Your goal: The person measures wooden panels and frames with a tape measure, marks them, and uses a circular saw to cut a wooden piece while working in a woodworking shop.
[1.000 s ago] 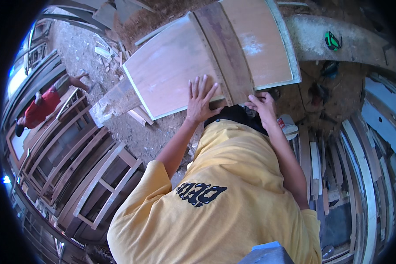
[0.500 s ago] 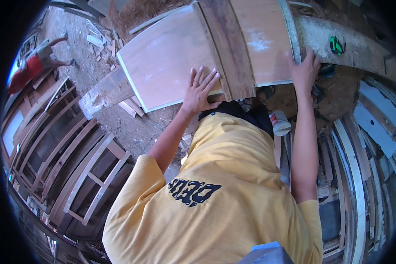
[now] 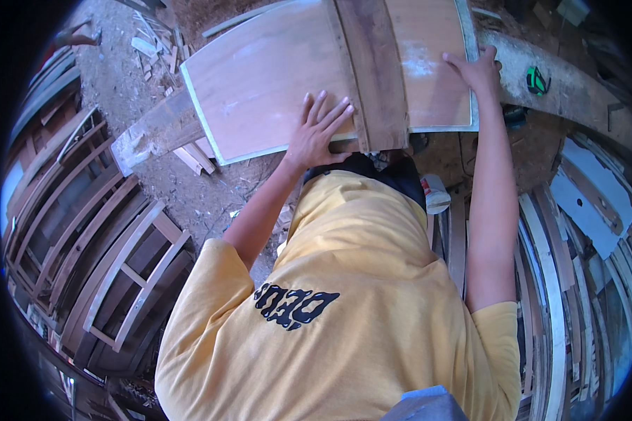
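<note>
A flat plywood panel [image 3: 267,91] with pale edge strips lies in front of me. Across it runs a darker brown wooden board [image 3: 373,77], from the far side to the near edge. My left hand [image 3: 319,133] rests flat on the panel, left of that board, fingers spread and thumb by the near edge. At the panel's right edge is my right hand [image 3: 480,76]. Its thumb lies over the top face while the fingers bend around the outer side; the fingers' undersides are hidden.
A green and black tape measure [image 3: 537,81] sits on a worn plank [image 3: 575,91] at right. Wooden frames [image 3: 137,281] are stacked at left, long boards [image 3: 551,281] at right. A white tub [image 3: 436,195] stands by my legs. Wood scraps [image 3: 155,52] litter the ground.
My right hand, blurred before, has settled on the panel's right edge with its thumb over the top. The left hand stays flat on the panel. The whole view has shifted slightly.
</note>
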The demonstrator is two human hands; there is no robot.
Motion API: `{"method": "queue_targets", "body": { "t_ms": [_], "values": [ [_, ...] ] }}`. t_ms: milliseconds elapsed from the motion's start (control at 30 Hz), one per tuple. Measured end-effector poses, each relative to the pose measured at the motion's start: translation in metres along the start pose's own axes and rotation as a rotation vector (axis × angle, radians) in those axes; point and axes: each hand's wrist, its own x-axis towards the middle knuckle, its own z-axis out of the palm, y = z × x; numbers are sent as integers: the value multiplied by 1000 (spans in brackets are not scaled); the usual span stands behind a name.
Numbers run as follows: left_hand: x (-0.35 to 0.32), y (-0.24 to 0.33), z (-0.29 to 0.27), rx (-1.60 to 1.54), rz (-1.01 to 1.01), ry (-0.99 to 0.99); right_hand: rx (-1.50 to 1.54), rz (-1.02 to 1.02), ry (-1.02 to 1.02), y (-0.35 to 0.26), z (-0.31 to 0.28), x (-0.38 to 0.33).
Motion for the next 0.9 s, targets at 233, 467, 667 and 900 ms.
{"method": "queue_targets", "body": {
  "t_ms": [233, 467, 667, 900],
  "values": [
    [25, 20, 5, 11, 35, -10, 17, 23, -5, 2, 0, 1],
    [49, 38, 12, -14, 75, 20, 28, 6, 21, 5, 2, 0],
    [55, 45, 12, -20, 77, 32, 40, -26, 32, 4, 4, 1],
    [55, 44, 12, -6, 61, 11, 27, -3, 22, -4, 2, -4]
  ]
}}
